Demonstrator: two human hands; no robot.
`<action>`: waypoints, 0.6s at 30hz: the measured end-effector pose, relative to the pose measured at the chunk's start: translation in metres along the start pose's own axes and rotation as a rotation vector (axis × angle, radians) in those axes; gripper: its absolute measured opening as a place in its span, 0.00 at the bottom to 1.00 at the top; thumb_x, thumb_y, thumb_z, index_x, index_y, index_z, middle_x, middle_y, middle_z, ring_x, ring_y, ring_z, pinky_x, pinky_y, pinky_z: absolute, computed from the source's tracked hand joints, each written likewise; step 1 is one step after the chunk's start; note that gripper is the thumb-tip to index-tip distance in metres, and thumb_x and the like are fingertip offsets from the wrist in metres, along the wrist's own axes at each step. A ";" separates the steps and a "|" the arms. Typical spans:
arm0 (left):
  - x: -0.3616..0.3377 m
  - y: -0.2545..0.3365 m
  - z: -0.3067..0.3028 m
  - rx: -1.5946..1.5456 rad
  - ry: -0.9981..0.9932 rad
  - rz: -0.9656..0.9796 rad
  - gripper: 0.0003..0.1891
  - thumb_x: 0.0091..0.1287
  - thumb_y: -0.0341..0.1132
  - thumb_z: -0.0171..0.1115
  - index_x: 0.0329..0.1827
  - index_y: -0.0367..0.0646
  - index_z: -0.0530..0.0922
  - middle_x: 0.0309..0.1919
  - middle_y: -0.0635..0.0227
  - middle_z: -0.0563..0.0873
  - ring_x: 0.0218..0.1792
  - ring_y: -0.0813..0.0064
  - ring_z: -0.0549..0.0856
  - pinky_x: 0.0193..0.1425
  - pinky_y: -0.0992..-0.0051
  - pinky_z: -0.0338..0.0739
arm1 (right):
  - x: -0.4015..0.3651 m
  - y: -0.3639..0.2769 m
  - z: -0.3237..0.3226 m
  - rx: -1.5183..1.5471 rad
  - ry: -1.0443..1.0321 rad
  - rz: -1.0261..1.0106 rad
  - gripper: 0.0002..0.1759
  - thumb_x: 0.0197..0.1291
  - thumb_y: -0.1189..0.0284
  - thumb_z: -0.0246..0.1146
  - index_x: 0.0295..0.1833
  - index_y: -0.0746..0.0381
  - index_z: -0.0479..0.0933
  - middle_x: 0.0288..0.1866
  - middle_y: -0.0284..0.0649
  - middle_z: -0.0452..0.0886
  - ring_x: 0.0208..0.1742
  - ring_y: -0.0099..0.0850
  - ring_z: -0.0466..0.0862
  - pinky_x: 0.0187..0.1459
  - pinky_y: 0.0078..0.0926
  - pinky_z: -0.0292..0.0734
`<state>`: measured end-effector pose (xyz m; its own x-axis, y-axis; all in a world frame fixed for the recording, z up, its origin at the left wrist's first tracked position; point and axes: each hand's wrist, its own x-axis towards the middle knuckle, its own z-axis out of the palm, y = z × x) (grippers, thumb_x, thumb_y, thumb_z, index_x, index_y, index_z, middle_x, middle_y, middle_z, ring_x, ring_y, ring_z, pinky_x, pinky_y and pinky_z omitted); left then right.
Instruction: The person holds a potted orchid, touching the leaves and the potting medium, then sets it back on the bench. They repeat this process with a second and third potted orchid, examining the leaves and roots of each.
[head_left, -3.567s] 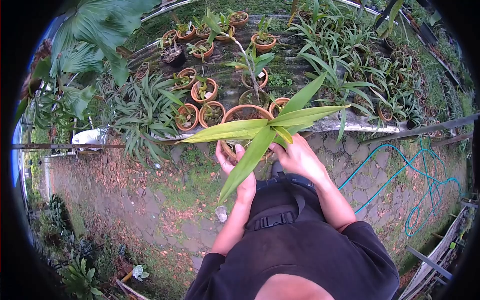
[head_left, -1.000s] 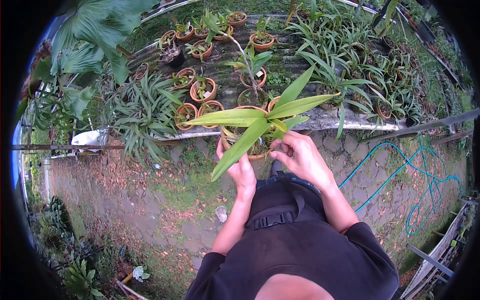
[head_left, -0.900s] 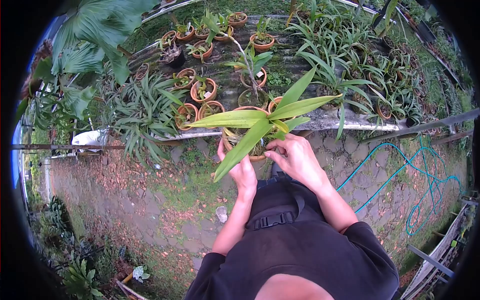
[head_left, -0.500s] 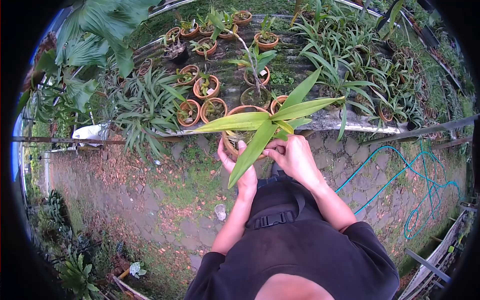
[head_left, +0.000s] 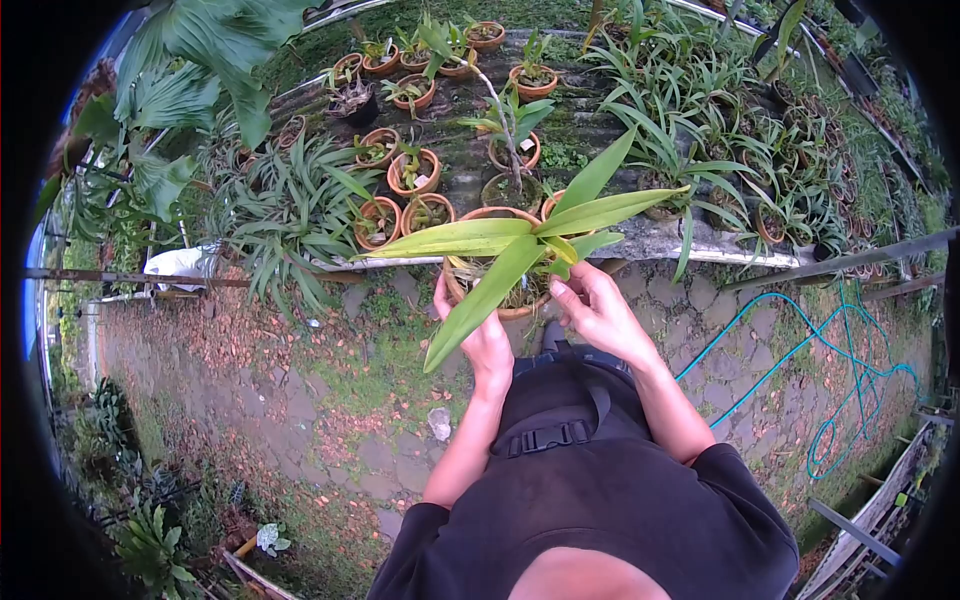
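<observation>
Fingers (head_left: 441, 299) of the left hand (head_left: 487, 348) grip the left side of a clay pot (head_left: 522, 312) at the bench's (head_left: 725, 251) near edge, its long-leaved plant (head_left: 515, 260) spreading above; by its right rim, the right hand (head_left: 604, 313) keeps narrow fingers, pinching what I can't tell.

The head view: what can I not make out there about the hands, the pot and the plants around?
In the head view:
- Left hand: partly hidden behind the long leaf.
- Pot in hand: leaves cover part of its inside.
- Right hand: too small to tell whether its fingertips touch the rim.
- White tag: too small to read.
- Big leaf: cut off by the top edge.
</observation>
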<state>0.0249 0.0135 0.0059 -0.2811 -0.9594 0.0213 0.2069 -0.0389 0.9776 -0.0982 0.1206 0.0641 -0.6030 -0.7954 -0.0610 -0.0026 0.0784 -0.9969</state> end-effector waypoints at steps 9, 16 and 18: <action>-0.003 0.000 0.001 -0.057 -0.012 -0.012 0.34 0.76 0.34 0.63 0.79 0.31 0.58 0.72 0.49 0.72 0.71 0.62 0.74 0.77 0.63 0.65 | -0.010 -0.036 -0.006 -0.456 -0.031 -0.189 0.11 0.61 0.74 0.72 0.45 0.69 0.84 0.41 0.46 0.84 0.36 0.41 0.86 0.40 0.38 0.82; -0.007 0.005 0.002 -0.054 -0.022 -0.008 0.33 0.77 0.37 0.64 0.78 0.32 0.59 0.71 0.50 0.73 0.70 0.64 0.76 0.75 0.65 0.68 | -0.010 -0.023 0.010 -0.531 0.047 -0.214 0.09 0.60 0.74 0.73 0.43 0.68 0.86 0.41 0.48 0.85 0.35 0.45 0.87 0.38 0.41 0.81; -0.007 0.004 0.003 -0.074 -0.001 -0.005 0.33 0.77 0.37 0.64 0.78 0.33 0.59 0.71 0.51 0.74 0.70 0.65 0.76 0.75 0.66 0.68 | -0.008 -0.021 0.010 -0.470 0.034 -0.233 0.07 0.62 0.76 0.72 0.42 0.69 0.85 0.40 0.47 0.84 0.33 0.43 0.86 0.37 0.40 0.80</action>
<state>0.0249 0.0205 0.0108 -0.2828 -0.9590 0.0170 0.2745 -0.0639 0.9595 -0.0849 0.1195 0.0846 -0.5692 -0.8045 0.1694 -0.4927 0.1688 -0.8537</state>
